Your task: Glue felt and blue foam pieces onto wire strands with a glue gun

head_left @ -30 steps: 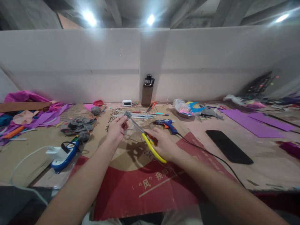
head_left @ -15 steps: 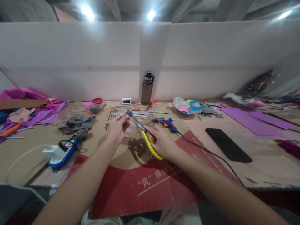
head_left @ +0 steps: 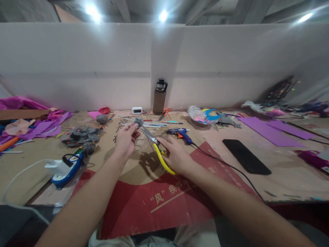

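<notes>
My left hand [head_left: 126,137] pinches a small grey piece of craft material [head_left: 139,121] between thumb and fingertips; its exact kind is too small to make out. My right hand [head_left: 174,152] is closed round the yellow handles of a pair of scissors [head_left: 159,155]. The scissor blades point up and left, with their tips just beside the grey piece. Both hands are above a red and brown cardboard sheet [head_left: 154,219]. Behind my right hand a blue hot glue gun [head_left: 181,134] lies on its side, its cord running off to the right.
A dark bottle [head_left: 159,97] and a small white digital clock [head_left: 137,110] stand by the back wall. Left are grey felt pieces [head_left: 81,136], a blue-white power strip [head_left: 68,171] and purple scraps. Right are a metal bowl [head_left: 200,122], a black phone [head_left: 246,156] and purple sheets [head_left: 272,133].
The scissor tips and the grey piece have come slightly apart, with the grey piece a little further left. The whole view has shifted slightly.
</notes>
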A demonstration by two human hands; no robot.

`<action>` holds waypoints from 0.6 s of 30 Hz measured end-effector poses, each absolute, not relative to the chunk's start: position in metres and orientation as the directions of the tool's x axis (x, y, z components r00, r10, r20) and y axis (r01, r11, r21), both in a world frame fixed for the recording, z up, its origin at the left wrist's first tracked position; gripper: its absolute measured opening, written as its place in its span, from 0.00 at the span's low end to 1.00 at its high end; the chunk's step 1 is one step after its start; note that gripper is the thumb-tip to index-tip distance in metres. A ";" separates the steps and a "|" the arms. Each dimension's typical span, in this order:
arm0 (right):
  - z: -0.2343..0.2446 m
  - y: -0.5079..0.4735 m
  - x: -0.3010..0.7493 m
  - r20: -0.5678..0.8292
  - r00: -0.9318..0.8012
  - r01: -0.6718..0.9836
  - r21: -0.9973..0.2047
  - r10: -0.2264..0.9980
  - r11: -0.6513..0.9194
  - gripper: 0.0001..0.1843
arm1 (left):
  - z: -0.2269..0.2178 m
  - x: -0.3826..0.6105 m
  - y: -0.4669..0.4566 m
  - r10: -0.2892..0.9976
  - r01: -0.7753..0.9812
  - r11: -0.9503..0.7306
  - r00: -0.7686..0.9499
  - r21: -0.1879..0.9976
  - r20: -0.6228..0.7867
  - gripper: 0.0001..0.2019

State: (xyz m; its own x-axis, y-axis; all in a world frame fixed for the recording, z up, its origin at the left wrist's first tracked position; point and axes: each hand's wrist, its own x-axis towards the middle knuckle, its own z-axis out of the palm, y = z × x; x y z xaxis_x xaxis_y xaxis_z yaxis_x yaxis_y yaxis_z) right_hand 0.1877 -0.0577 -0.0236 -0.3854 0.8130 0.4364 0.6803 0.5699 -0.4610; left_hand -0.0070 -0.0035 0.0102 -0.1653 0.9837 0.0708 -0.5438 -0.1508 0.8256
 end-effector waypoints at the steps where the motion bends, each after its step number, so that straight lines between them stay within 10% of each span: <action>1: -0.023 -0.058 0.188 0.435 -0.386 0.682 -0.458 0.813 0.569 0.29 | 0.010 -0.007 -0.003 0.982 -0.535 -0.159 -0.169 0.830 0.079 0.08; 18: -0.029 -0.056 0.187 0.462 -0.336 0.724 -0.431 0.821 0.539 0.30 | 0.007 -0.001 -0.006 0.976 -0.495 -0.213 -0.151 0.843 0.157 0.05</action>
